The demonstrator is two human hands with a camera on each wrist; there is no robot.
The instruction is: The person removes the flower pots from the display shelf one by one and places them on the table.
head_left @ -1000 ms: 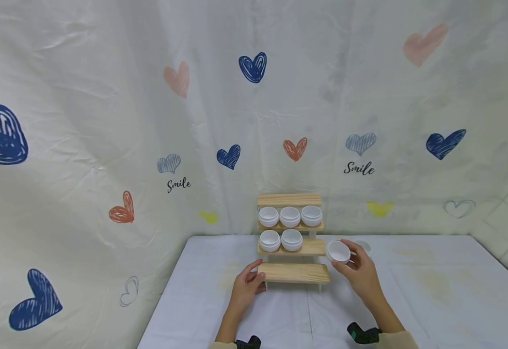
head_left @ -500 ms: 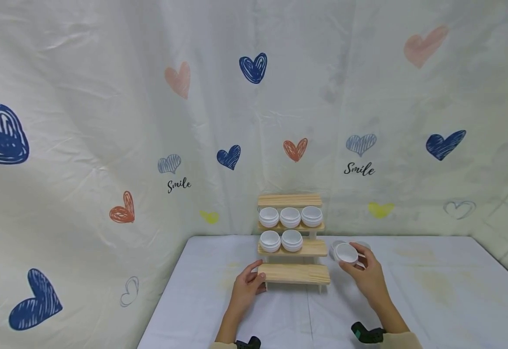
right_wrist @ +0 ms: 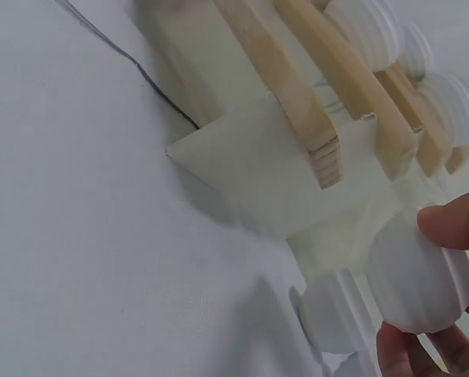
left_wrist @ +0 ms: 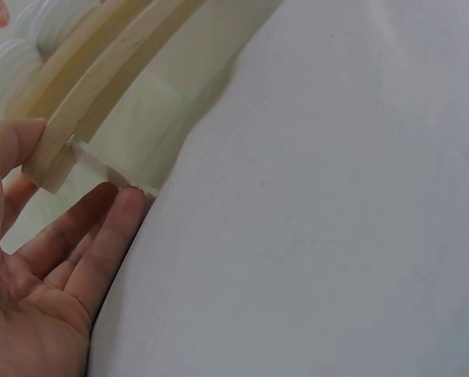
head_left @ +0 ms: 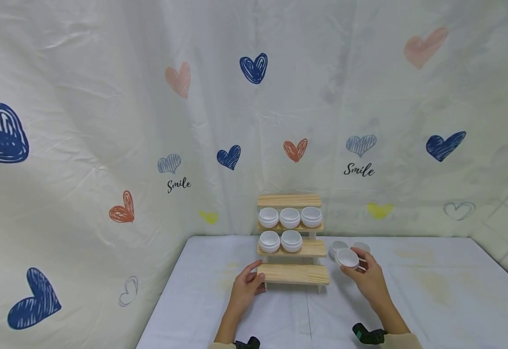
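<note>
A stepped wooden rack (head_left: 292, 236) stands at the back of the white table (head_left: 411, 300). Three white bowls (head_left: 290, 216) sit on its upper shelf and two (head_left: 280, 240) on the middle shelf. The bottom step (head_left: 294, 274) is bare. My left hand (head_left: 246, 286) rests at the left end of that step (left_wrist: 49, 157), thumb on top and fingers (left_wrist: 100, 236) below. My right hand (head_left: 367, 276) holds a white ribbed bowl (head_left: 347, 258) (right_wrist: 419, 279) just right of the rack, low over the table. Two more white bowls (head_left: 338, 247) lie behind it.
A cream curtain with printed hearts (head_left: 254, 68) hangs close behind the rack. White cloth on the table stretches wide to the right (head_left: 454, 291) and toward me. Another bowl (right_wrist: 332, 314) sits on the cloth beside the rack's white leg (right_wrist: 258, 169).
My right hand has carried the white bowl away from the rack's middle shelf, rightward and down toward the bowls on the table. The left hand has stayed at the bottom step.
</note>
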